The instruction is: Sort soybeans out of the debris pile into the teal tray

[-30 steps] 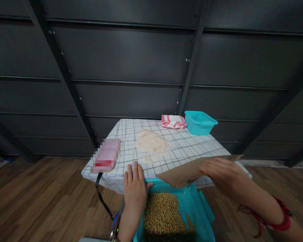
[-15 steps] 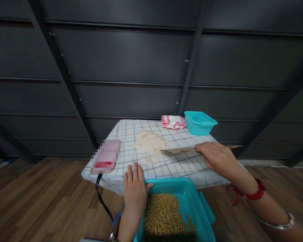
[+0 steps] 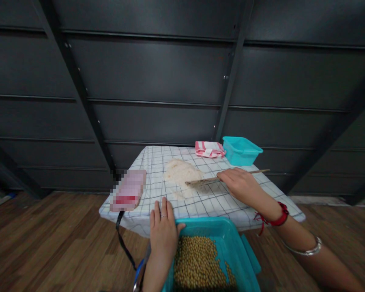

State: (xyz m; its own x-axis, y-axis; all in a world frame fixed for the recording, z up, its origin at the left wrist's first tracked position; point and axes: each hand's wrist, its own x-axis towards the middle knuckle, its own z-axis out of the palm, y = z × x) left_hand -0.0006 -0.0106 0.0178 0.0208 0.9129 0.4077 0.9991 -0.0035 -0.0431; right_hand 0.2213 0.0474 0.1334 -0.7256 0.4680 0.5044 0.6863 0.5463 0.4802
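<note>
My right hand [image 3: 241, 185] grips a thin flat piece of brown cardboard [image 3: 205, 181], seen nearly edge-on. The cardboard's left end touches the near right side of a pale heap of fine grains [image 3: 179, 172], perhaps rice, spread on the checked tablecloth [image 3: 158, 156]. My left hand [image 3: 164, 227] lies with fingers stretched out over the table's front edge. Its thumb reaches the rim of a turquoise bin [image 3: 228, 231], which stands right below that edge. Round yellow-brown beans [image 3: 197, 259] fill much of the bin's bottom.
At the back right of the table stands a smaller turquoise tub [image 3: 243, 156], beside a folded red-and-white striped cloth [image 3: 209, 149]. A pink packet [image 3: 129, 188], partly blurred, lies at the left edge. A dark panelled wall [image 3: 155, 69] rises behind the table.
My right hand has moved left with the cardboard, whose left end now lies further over the heap's near side. My left hand stays in place. The view has shifted slightly.
</note>
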